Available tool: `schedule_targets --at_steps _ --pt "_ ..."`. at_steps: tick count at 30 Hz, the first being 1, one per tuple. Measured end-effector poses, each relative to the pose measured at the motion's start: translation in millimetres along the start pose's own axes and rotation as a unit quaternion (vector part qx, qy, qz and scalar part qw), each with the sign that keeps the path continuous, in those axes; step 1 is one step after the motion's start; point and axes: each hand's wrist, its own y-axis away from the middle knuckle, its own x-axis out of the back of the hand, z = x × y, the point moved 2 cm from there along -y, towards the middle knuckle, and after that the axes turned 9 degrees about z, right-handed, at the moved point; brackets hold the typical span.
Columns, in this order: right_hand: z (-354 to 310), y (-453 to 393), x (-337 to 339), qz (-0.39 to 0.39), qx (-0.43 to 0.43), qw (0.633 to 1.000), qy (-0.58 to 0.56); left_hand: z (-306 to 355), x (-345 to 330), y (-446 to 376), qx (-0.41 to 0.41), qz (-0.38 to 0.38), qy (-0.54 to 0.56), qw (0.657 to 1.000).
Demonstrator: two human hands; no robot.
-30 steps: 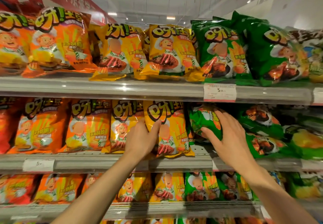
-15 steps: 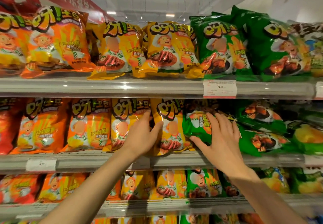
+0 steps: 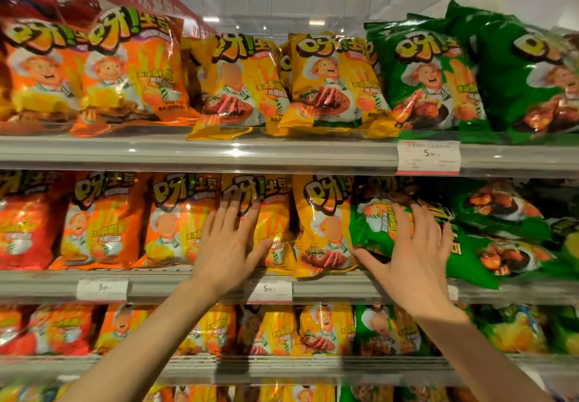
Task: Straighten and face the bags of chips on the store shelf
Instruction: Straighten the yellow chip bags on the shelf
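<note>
Both hands on mid shelf [image 3: 188, 285]; left hand [image 3: 227, 245] lies flat w/ fingers straight, spread on a yellow bag [image 3: 269, 223], holding nothing; right hand [image 3: 413, 257] also flat, fingers spread, pressing a green bag [image 3: 376, 229] that sits tilted, thumb low near shelf edge; a 2nd yellow bag [image 3: 326, 226] stands upright betw. the two hands; orange bags [image 3: 141, 220] stand in a row to the left; more green bags [image 3: 501, 245] slump at right; price tag [image 3: 269, 290] just below left hand.

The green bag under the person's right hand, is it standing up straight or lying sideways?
Lying sideways. The green bag has its printed words running up and down, unlike the upright yellow bag beside it.
</note>
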Motion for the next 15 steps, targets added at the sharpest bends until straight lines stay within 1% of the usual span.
schedule_targets --at_steps 2,4,5,7,10,12,15 --pt "1 -1 0 -0.001 -0.004 1.0 -0.002 6 8 -2 -0.007 0.025 0.011 1.0" --pt "2 -2 0 -0.001 -0.01 1.0 -0.009 20 18 -2 -0.035 0.069 0.069 0.995" --pt "2 -3 0 -0.001 -0.011 1.0 -0.011 30 22 -2 -0.06 0.081 0.101 0.99" --pt "4 -3 1 0.003 -0.014 1.0 -0.015 53 25 -3 -0.124 0.076 0.137 0.98" --pt "7 -6 5 0.018 -0.026 0.999 -0.026 78 15 -12 -0.201 0.036 0.101 0.974" --pt "9 -9 8 0.027 -0.033 0.998 -0.036 81 5 -20 -0.216 0.015 0.067 0.974" --pt "9 -10 12 0.039 -0.038 0.997 -0.059 75 -6 -26 -0.211 0.0 0.028 0.977"
